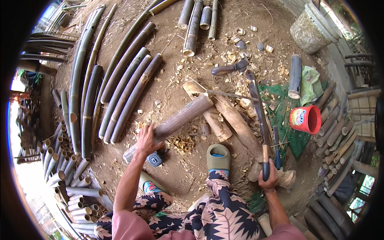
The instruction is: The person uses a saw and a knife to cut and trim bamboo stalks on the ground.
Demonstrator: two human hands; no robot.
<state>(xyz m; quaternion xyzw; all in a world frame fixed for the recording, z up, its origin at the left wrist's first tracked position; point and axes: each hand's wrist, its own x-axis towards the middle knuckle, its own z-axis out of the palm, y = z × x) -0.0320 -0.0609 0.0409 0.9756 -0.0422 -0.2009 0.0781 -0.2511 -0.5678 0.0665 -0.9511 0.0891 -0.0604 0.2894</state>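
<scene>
My left hand (147,140) is wrapped round a thick brown bamboo section (184,116). The section slants up to the right, its far end lying over two pale wood pieces, a shorter one (216,124) and a longer one (240,124). In my right hand (269,178) is the black and wooden handle of a long-bladed tool (262,116). Its slim, slightly curved blade points away from me; whether it is a saw or a machete I cannot tell. The blade is apart from the bamboo section. A blue-grey tape measure (154,159) lies beside my left wrist.
Long bamboo poles (130,96) lie at the left, with stacked bamboo (334,136) at the right. A red tub (305,120) stands on green netting (298,146). Farther off are a dirty white bucket (314,30) and a dark-handled tool (230,69) among wood chips.
</scene>
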